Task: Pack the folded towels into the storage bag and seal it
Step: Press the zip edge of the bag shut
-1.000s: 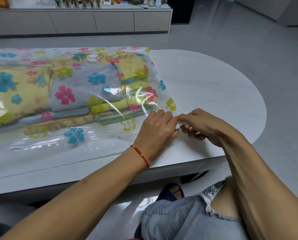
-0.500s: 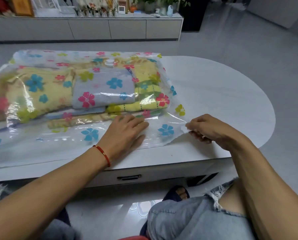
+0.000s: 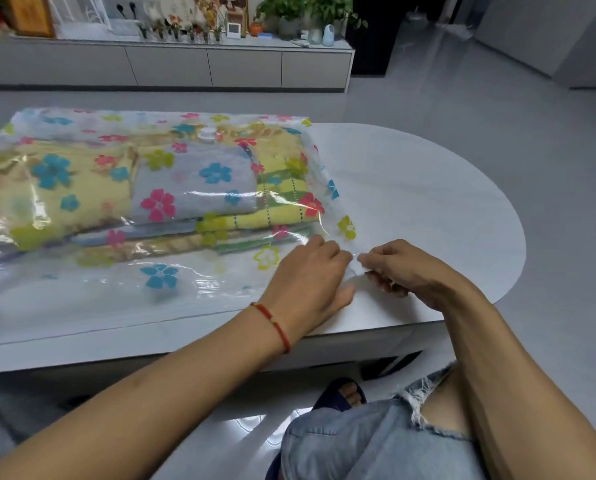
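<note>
A clear storage bag [image 3: 81, 299] printed with coloured flowers lies flat on the white table [image 3: 410, 202]. Several folded towels [image 3: 192, 188], yellow, grey-blue and green-striped, are stacked inside it. A round white valve [image 3: 207, 132] sits on top near the far side. My left hand [image 3: 310, 275], with a red cord at the wrist, pinches the bag's near right corner. My right hand [image 3: 404, 268] pinches the same corner from the right, fingertips almost touching the left hand's. A small white piece shows between the fingers; I cannot tell what it is.
The table has a rounded right end and a straight near edge [image 3: 358, 337]. My knee in torn jeans [image 3: 393, 441] and a dark slipper [image 3: 341, 396] are below it. A long low cabinet [image 3: 220, 67] with plants and small items stands across the grey floor.
My left hand slid left along the bag's near edge, then came back right to the corner beside my right hand. The right hand stayed at that corner.
</note>
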`<state>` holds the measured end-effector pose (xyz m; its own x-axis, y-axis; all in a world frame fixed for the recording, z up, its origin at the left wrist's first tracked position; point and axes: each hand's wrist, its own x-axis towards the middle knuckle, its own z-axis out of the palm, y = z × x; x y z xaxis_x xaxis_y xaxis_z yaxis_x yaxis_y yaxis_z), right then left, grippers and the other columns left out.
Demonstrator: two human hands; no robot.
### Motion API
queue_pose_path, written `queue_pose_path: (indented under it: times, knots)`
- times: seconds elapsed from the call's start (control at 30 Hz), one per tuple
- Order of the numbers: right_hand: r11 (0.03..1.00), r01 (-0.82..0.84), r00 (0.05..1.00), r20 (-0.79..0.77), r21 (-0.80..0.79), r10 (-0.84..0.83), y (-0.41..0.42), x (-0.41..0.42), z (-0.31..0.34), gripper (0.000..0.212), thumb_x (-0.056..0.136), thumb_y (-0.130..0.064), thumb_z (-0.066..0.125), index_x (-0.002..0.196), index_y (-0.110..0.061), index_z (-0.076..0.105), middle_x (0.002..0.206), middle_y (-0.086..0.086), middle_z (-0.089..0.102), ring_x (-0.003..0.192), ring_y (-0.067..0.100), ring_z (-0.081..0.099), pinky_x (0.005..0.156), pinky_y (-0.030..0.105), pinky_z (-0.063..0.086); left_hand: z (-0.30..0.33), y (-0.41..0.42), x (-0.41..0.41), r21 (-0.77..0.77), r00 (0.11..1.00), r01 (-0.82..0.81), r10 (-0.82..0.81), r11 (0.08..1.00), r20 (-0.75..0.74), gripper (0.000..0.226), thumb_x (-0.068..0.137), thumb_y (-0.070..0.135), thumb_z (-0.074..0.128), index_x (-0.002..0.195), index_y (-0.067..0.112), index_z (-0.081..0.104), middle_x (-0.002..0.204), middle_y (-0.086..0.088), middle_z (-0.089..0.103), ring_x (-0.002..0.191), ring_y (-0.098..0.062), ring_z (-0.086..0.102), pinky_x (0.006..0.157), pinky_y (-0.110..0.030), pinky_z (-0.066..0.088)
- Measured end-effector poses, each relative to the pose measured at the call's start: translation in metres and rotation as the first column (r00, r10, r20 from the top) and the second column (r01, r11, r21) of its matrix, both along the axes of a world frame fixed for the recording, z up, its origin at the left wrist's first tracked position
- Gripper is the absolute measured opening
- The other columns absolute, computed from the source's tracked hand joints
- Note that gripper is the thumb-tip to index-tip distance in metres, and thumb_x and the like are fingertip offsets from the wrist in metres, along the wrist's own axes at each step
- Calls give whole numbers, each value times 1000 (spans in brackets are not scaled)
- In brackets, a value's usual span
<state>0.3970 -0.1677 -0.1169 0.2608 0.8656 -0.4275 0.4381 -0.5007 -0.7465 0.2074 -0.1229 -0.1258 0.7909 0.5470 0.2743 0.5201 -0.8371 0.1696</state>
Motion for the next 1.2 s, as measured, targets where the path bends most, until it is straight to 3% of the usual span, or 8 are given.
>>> queue_pose_path:
  times: [0.2,0.3,0.77,0.87,0.97,1.03,1.1,1.2]
  knots:
    - [1000,21,997,-77,15,-20,-2,2,-8,39,101,-23,53,62,-18,53,53,-5,48,43,9,35,44,23,25,-28,2,34,53,978,-24,12,998,210,12,72,9,74,77,4,65,75,-13,60,71,-34,56,59,-39,43]
    - [999,15,992,-123,33,-11,-2,4,-12,41,101,-24,54,60,-19,52,52,-7,45,43,9,32,42,21,23,-31,9,30,88,956,15,-40,996,289,14,70,3,71,62,4,60,64,-12,55,62,-31,52,53,-37,39]
    - [995,45,999,-34,87,-43,-9,12,-13,47,95,-32,62,50,-19,56,53,-3,48,46,11,37,45,22,30,-42,27,-47,129,967,38,-69,991,246,15,84,10,63,70,9,60,71,-6,54,67,-25,44,57,-40,39]
    - [996,32,990,133,82,-43,-12,2,-8,46,96,-35,61,56,-12,60,56,1,54,55,18,45,57,30,37,-46,30,-63,108,971,-20,-7,994,240,7,84,15,67,78,11,68,75,-4,60,69,-25,50,57,-40,43]
    - [990,17,846,526,143,-91,-21,-16,-7,43,99,-42,55,69,-13,66,70,4,67,74,29,64,65,37,48,-51,29,-65,95,974,-33,11,995,225,9,88,20,67,89,11,71,82,-5,63,72,-26,54,58,-41,46]
    - [931,-96,582,779,351,-234,-27,-35,-6,33,100,-41,55,90,-14,70,89,9,69,89,36,63,65,40,48,-50,27,-63,113,974,-42,15,993,227,13,92,22,64,93,11,70,83,-6,62,74,-28,55,59,-41,46]
    - [827,-362,459,854,430,-243,-25,-61,-11,27,92,-28,68,111,-9,73,106,15,70,98,40,63,73,44,52,-46,25,-60,142,969,-49,13,989,248,15,93,24,63,93,11,70,82,-6,62,74,-29,55,59,-41,45]
    - [767,-591,406,914,250,14,-10,-90,-34,32,95,-19,63,125,-9,68,128,13,68,122,37,60,103,48,46,-38,24,-58,164,967,-42,-1,986,256,17,94,24,63,92,10,71,79,-6,61,73,-29,55,60,-41,45]
